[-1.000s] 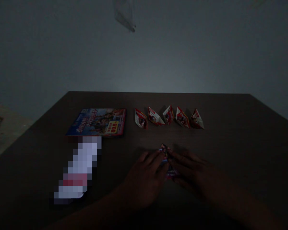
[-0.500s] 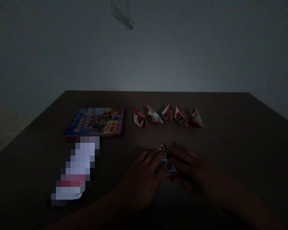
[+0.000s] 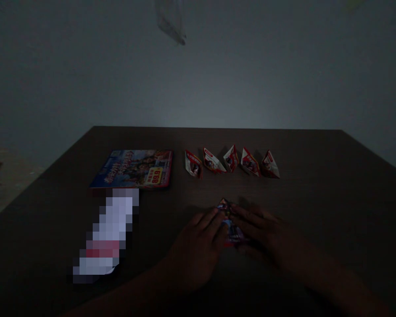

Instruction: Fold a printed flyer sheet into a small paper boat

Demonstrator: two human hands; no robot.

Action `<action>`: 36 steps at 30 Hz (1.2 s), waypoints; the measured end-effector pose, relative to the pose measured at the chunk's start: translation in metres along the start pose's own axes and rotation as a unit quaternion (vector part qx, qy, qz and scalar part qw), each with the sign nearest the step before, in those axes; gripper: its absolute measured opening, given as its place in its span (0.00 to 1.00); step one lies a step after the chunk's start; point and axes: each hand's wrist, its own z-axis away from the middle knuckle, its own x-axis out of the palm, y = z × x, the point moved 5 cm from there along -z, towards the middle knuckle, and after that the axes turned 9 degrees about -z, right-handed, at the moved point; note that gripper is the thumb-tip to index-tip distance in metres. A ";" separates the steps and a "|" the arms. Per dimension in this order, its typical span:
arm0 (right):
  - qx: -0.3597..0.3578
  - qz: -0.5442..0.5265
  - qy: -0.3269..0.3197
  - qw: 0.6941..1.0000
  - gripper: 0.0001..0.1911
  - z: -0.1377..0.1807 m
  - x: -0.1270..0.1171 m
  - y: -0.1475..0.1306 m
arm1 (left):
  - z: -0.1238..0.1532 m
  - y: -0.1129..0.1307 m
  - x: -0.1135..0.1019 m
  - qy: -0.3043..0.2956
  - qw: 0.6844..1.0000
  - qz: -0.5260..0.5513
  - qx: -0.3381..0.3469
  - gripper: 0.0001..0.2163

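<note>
A small printed sheet of folded paper, pointed at its far end, lies flat on the table before me. My left hand rests on its left side with the fingers stretched out and pressing down. From the right, my right hand lies across the paper's other edge, its fingers long and flat. The fingertips nearly meet near the point. Both hands cover much of the sheet, so its full shape is hidden. Beyond them stands a row of several folded paper boats, red and white.
On the left of the dark table lies a colourful printed booklet or flyer with a yellow price label. Nearer me is a bright long object, masked by pixel blocks. A clear bag hangs against the wall.
The view has shifted slightly. Both hands stay on the folded paper with little movement; a bit more of its near edge shows between them.
</note>
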 end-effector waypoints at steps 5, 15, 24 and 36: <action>-0.040 -0.004 0.004 0.999 0.15 -0.001 -0.008 -0.006 | -0.005 -0.004 -0.006 0.005 0.999 0.013 -0.031 0.10; -0.031 0.018 0.019 0.999 0.09 -0.005 0.000 0.000 | -0.006 -0.009 -0.004 -0.008 0.999 0.021 -0.036 0.05; -0.008 -0.037 0.052 0.998 0.08 -0.013 0.000 0.007 | -0.019 -0.013 0.000 -0.007 0.994 0.092 -0.066 0.07; 0.086 -0.131 0.068 0.985 0.05 -0.021 0.004 0.014 | -0.030 -0.022 0.002 -0.060 0.981 0.143 -0.116 0.06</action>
